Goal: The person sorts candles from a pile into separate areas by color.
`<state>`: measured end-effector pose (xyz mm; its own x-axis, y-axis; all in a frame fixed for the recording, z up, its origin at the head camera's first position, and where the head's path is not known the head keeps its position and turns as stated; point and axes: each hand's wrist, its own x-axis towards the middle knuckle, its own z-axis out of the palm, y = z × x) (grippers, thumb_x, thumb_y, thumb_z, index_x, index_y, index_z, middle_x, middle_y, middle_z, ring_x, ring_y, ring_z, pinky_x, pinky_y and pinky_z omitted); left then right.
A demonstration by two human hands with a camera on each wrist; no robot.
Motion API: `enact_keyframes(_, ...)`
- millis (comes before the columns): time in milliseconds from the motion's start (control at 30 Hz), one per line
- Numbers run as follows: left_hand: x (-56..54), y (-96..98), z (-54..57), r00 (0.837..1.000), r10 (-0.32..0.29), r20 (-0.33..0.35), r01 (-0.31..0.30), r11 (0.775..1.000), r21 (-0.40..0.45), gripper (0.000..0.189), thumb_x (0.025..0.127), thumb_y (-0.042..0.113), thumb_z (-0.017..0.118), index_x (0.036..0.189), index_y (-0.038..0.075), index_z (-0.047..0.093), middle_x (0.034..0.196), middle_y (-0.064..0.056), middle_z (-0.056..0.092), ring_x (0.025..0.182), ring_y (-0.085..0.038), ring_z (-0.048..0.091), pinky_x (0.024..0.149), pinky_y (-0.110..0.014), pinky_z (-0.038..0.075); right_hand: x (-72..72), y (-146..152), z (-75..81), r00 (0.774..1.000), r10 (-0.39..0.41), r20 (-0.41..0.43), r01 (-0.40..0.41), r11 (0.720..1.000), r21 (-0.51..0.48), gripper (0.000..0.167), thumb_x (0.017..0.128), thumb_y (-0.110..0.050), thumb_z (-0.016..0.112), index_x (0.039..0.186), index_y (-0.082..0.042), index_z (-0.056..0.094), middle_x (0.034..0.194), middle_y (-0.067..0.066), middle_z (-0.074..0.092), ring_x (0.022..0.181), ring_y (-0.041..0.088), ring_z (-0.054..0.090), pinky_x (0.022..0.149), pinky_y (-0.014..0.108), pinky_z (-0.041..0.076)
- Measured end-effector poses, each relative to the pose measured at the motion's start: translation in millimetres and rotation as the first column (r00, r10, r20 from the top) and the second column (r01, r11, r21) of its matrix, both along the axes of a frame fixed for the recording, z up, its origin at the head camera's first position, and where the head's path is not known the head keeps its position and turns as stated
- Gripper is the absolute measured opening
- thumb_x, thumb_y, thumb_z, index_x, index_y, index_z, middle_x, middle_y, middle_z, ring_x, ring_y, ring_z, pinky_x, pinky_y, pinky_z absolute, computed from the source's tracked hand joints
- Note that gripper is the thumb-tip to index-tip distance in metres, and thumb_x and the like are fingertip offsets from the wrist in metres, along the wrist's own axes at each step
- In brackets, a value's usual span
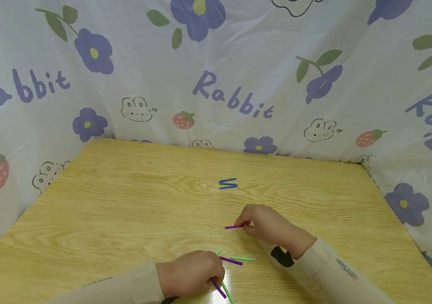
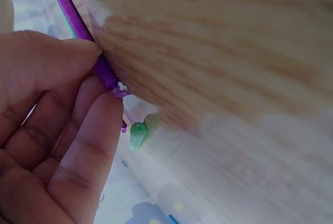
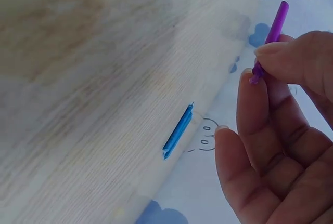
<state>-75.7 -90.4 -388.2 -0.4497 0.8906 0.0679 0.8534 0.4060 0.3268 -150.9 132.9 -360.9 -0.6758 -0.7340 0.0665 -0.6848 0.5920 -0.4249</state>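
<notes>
My right hand (image 1: 270,223) pinches a thin purple stick (image 3: 277,22) between thumb and fingertips; the stick's free end points left in the head view. Nearer the front edge, my left hand (image 1: 194,272) has its thumb and forefinger on another purple stick (image 2: 78,18), which has a small knobbed end. A green stick (image 1: 228,293) lies right beside that one. Just beyond the left hand are a purple stick (image 1: 232,261), a green stick (image 1: 243,259) and a second green one (image 1: 218,252), partly hidden by the hand.
Farther back on the wooden table (image 1: 124,198), three blue sticks (image 1: 228,184) lie in a zigzag. A printed white cloth (image 1: 143,76) hangs behind the table and along its sides.
</notes>
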Motion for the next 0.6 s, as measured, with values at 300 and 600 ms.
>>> enact_keyframes(300, -0.9, -0.2, -1.3, 0.999, 0.0, 0.032, -0.001, 1.0, 0.006, 0.024, 0.076, -0.003, 0.069, 0.069, 0.019, 0.064, 0.066, 0.015, 0.053, 0.067, 0.005, 0.041, 0.065, -0.005, 0.03, -17.8, -14.1, -0.7, 0.998, -0.06, -0.005, 0.06, 0.998, -0.002, 0.017, 0.086, 0.002, 0.066, 0.095, -0.009, 0.075, 0.092, -0.002, 0.067, 0.085, 0.013, 0.062, 0.074, 0.026, 0.051)
enact_keyframes(600, -1.7, -0.4, -2.4, 1.0, -0.006, 0.018, 0.006, 1.0, 0.01, 0.024, 0.075, -0.003, 0.069, 0.068, 0.019, 0.064, 0.066, 0.015, 0.052, 0.067, 0.004, 0.04, 0.064, -0.005, 0.03, -32.3, -32.3, 4.9, 0.997, -0.077, 0.0, 0.077, 0.997, 0.026, 0.017, 0.088, 0.001, 0.064, 0.097, -0.009, 0.074, 0.096, -0.001, 0.067, 0.09, 0.016, 0.063, 0.076, 0.028, 0.051)
